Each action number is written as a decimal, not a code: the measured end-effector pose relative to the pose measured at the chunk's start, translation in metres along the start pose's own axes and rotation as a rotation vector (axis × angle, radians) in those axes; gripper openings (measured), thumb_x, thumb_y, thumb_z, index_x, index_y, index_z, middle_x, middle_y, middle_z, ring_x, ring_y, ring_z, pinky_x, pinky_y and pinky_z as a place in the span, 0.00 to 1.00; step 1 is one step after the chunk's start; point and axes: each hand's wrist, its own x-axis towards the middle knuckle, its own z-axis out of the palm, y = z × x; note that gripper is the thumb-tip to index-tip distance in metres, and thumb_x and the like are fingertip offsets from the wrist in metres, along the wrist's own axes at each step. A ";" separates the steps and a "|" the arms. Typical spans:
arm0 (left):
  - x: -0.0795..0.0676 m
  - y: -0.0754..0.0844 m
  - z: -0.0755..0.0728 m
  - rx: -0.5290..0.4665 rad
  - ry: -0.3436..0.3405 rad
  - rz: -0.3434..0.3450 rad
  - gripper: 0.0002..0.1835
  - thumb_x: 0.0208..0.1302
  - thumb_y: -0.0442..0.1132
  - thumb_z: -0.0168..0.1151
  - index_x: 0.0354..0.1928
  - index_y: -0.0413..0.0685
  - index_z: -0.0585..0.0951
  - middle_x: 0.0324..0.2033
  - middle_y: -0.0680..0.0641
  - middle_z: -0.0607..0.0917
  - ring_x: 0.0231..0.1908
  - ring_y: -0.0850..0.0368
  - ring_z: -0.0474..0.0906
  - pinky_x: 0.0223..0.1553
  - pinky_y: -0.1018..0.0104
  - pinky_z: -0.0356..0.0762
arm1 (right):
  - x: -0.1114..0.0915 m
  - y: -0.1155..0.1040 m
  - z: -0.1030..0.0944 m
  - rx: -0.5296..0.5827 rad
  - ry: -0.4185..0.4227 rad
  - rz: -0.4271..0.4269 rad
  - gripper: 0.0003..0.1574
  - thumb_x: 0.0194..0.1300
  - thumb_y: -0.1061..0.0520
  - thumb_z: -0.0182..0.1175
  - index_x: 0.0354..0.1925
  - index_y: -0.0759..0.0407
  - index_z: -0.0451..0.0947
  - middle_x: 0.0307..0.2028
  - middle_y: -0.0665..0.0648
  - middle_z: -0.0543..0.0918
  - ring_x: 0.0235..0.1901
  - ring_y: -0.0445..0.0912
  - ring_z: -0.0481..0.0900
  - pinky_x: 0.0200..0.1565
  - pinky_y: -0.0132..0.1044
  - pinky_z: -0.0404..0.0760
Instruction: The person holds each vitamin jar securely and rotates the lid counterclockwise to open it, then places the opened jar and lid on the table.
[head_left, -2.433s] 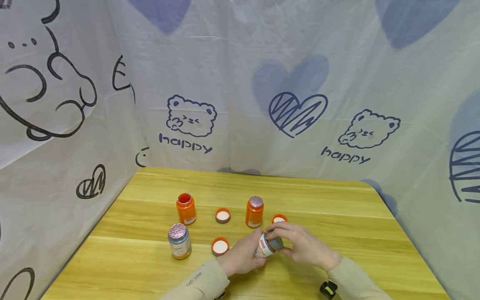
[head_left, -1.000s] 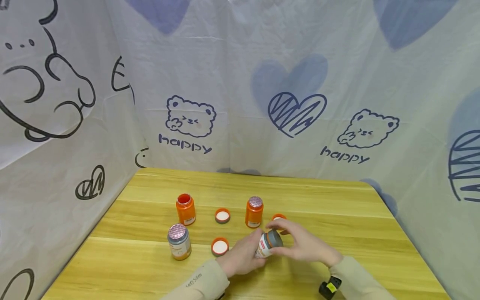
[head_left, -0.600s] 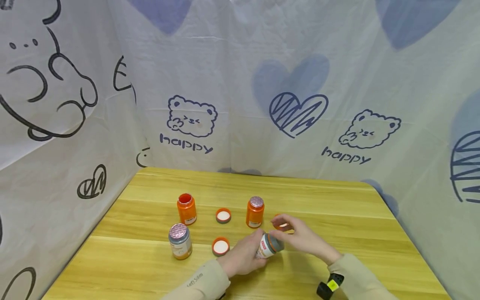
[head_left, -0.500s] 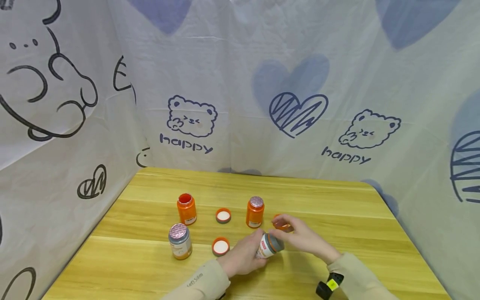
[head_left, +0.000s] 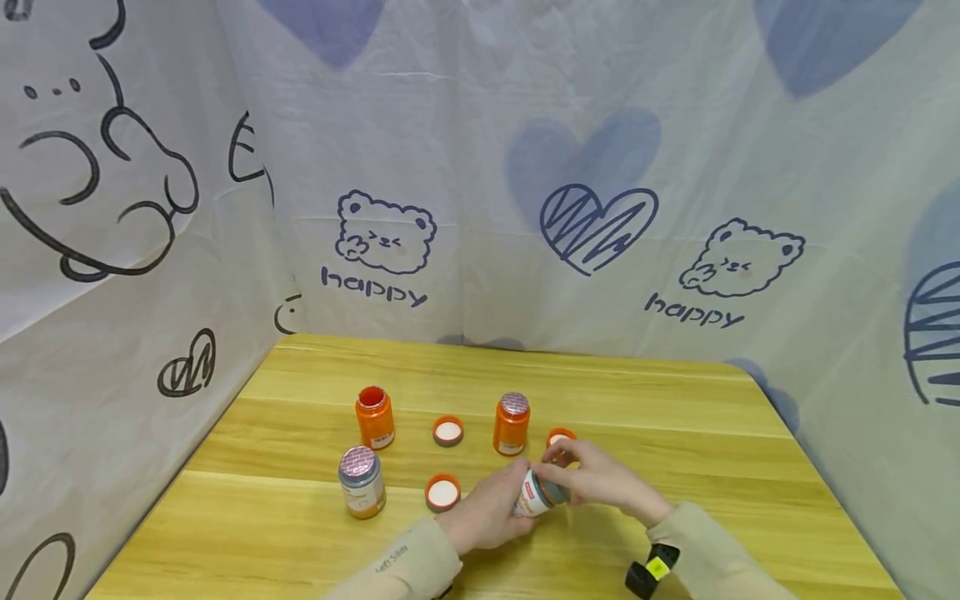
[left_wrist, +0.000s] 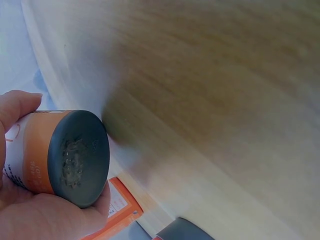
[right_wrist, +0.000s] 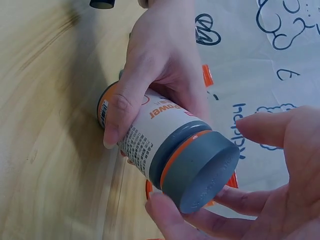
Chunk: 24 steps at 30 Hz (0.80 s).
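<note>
My left hand (head_left: 491,508) grips a white, orange and grey pill bottle (head_left: 531,494), held tilted above the table with its neck to the right. The dark grey base of that bottle faces the camera in the left wrist view. A grey cap (right_wrist: 200,170) with an orange edge sits on its neck. My right hand (head_left: 600,477) has its fingers curled about this cap. In the right wrist view, the thumb touches the cap's rim, while one finger stands apart from it. Part of the cap is hidden by the right hand in the head view.
On the wooden table (head_left: 675,417) stand an orange bottle with an open mouth (head_left: 375,419), a foil-sealed orange bottle (head_left: 512,427) and a foil-sealed grey bottle (head_left: 362,485). Upturned caps lie at the back (head_left: 447,432), in front (head_left: 442,493) and right (head_left: 561,436). Printed cloth walls surround the table.
My right hand has loosened from the cap, lifted its fingers away and come back round it. The left hand has kept its grip on the bottle. The standing bottles have not moved.
</note>
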 end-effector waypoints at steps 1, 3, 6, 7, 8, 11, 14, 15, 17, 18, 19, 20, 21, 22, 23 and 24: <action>0.000 0.000 0.000 -0.004 -0.003 -0.002 0.26 0.59 0.37 0.72 0.55 0.51 0.68 0.44 0.55 0.80 0.39 0.69 0.75 0.42 0.74 0.76 | 0.000 0.000 0.000 -0.004 -0.003 -0.002 0.23 0.70 0.42 0.61 0.50 0.59 0.78 0.45 0.60 0.81 0.28 0.46 0.77 0.31 0.43 0.82; 0.000 0.000 0.000 -0.012 -0.008 -0.004 0.26 0.59 0.37 0.71 0.56 0.50 0.68 0.44 0.54 0.81 0.39 0.69 0.75 0.42 0.74 0.76 | 0.000 0.001 0.001 -0.008 -0.006 -0.005 0.23 0.69 0.43 0.62 0.49 0.60 0.78 0.43 0.60 0.81 0.30 0.46 0.78 0.31 0.44 0.84; 0.000 0.001 0.000 -0.020 -0.011 -0.009 0.26 0.60 0.37 0.71 0.56 0.50 0.68 0.44 0.54 0.81 0.39 0.69 0.76 0.42 0.74 0.76 | 0.000 0.003 0.002 -0.009 -0.010 -0.007 0.22 0.69 0.45 0.63 0.49 0.60 0.77 0.43 0.60 0.80 0.33 0.46 0.79 0.32 0.45 0.85; 0.000 0.001 -0.001 -0.021 -0.012 -0.010 0.26 0.60 0.37 0.71 0.55 0.50 0.68 0.44 0.54 0.81 0.39 0.69 0.76 0.42 0.74 0.76 | 0.000 0.003 0.002 -0.008 -0.012 -0.009 0.22 0.68 0.45 0.64 0.49 0.60 0.77 0.43 0.60 0.79 0.34 0.47 0.79 0.32 0.45 0.86; 0.000 0.001 0.000 -0.019 -0.011 -0.011 0.26 0.60 0.37 0.71 0.55 0.50 0.69 0.44 0.54 0.81 0.39 0.69 0.76 0.42 0.74 0.76 | 0.000 0.004 0.002 -0.006 -0.014 -0.011 0.21 0.68 0.46 0.64 0.49 0.60 0.77 0.43 0.60 0.79 0.35 0.47 0.79 0.33 0.45 0.86; 0.000 0.001 0.000 -0.009 -0.006 -0.010 0.26 0.59 0.37 0.71 0.55 0.50 0.69 0.43 0.55 0.81 0.39 0.69 0.76 0.41 0.74 0.76 | 0.000 0.005 0.002 -0.003 -0.021 -0.018 0.20 0.68 0.47 0.65 0.49 0.60 0.77 0.43 0.61 0.78 0.35 0.47 0.79 0.34 0.46 0.86; 0.001 0.000 0.001 -0.002 0.002 -0.003 0.26 0.59 0.37 0.72 0.55 0.50 0.69 0.43 0.55 0.80 0.38 0.69 0.75 0.41 0.74 0.76 | 0.000 0.004 0.002 -0.010 -0.020 -0.025 0.20 0.68 0.48 0.65 0.49 0.60 0.77 0.43 0.61 0.79 0.35 0.47 0.79 0.34 0.46 0.86; 0.001 0.000 0.001 0.000 0.004 0.000 0.26 0.59 0.37 0.72 0.55 0.50 0.69 0.43 0.55 0.80 0.38 0.69 0.75 0.41 0.74 0.76 | 0.000 0.004 0.002 -0.012 -0.020 -0.027 0.20 0.68 0.48 0.65 0.49 0.60 0.77 0.43 0.61 0.79 0.35 0.47 0.79 0.34 0.46 0.86; 0.001 0.000 0.001 0.004 0.009 0.006 0.26 0.58 0.37 0.72 0.55 0.50 0.69 0.42 0.55 0.80 0.38 0.69 0.75 0.41 0.74 0.76 | -0.001 0.004 0.002 -0.019 -0.019 -0.032 0.20 0.67 0.48 0.66 0.49 0.60 0.77 0.43 0.61 0.79 0.35 0.47 0.79 0.34 0.46 0.86; 0.001 0.000 0.001 0.006 0.012 0.010 0.26 0.58 0.37 0.72 0.55 0.50 0.69 0.42 0.55 0.80 0.38 0.69 0.75 0.41 0.74 0.76 | -0.001 0.003 0.002 -0.025 -0.020 -0.039 0.20 0.67 0.48 0.66 0.49 0.60 0.77 0.43 0.60 0.79 0.35 0.47 0.79 0.33 0.45 0.86; 0.001 -0.001 0.001 0.008 0.015 0.018 0.26 0.58 0.37 0.72 0.54 0.50 0.69 0.42 0.55 0.80 0.37 0.68 0.75 0.41 0.74 0.76 | -0.001 0.004 0.002 -0.030 -0.022 -0.047 0.20 0.67 0.49 0.66 0.49 0.60 0.77 0.43 0.60 0.79 0.35 0.47 0.79 0.33 0.44 0.86; 0.001 -0.001 0.001 0.012 0.019 0.024 0.26 0.58 0.37 0.72 0.54 0.49 0.69 0.42 0.55 0.80 0.37 0.68 0.75 0.40 0.74 0.76 | 0.000 0.004 0.002 -0.039 -0.026 -0.061 0.19 0.67 0.49 0.66 0.49 0.60 0.77 0.43 0.60 0.79 0.35 0.46 0.79 0.32 0.43 0.86; 0.001 -0.001 0.001 0.012 0.020 0.028 0.26 0.58 0.37 0.72 0.54 0.49 0.69 0.41 0.55 0.80 0.37 0.68 0.75 0.40 0.74 0.76 | 0.000 0.004 0.001 -0.058 -0.031 -0.087 0.19 0.67 0.49 0.66 0.49 0.60 0.77 0.43 0.60 0.80 0.34 0.46 0.80 0.32 0.41 0.85; 0.000 -0.001 0.001 0.014 0.023 0.033 0.26 0.57 0.36 0.72 0.54 0.49 0.69 0.41 0.55 0.80 0.37 0.68 0.74 0.40 0.74 0.76 | 0.001 0.005 0.001 -0.091 -0.033 -0.124 0.19 0.67 0.50 0.66 0.49 0.60 0.77 0.43 0.59 0.80 0.34 0.46 0.79 0.32 0.39 0.84; 0.000 -0.001 0.001 0.013 0.025 0.037 0.26 0.58 0.36 0.72 0.54 0.49 0.69 0.42 0.54 0.80 0.37 0.68 0.74 0.40 0.74 0.76 | 0.001 0.007 0.000 -0.128 -0.034 -0.169 0.19 0.66 0.50 0.66 0.49 0.60 0.77 0.43 0.59 0.81 0.35 0.45 0.79 0.33 0.37 0.84; 0.000 -0.001 0.001 0.011 0.025 0.040 0.26 0.58 0.36 0.72 0.54 0.48 0.69 0.42 0.54 0.80 0.37 0.68 0.74 0.40 0.74 0.76 | 0.001 0.008 -0.001 -0.161 -0.037 -0.211 0.19 0.66 0.50 0.67 0.49 0.60 0.77 0.43 0.58 0.81 0.36 0.45 0.79 0.34 0.36 0.83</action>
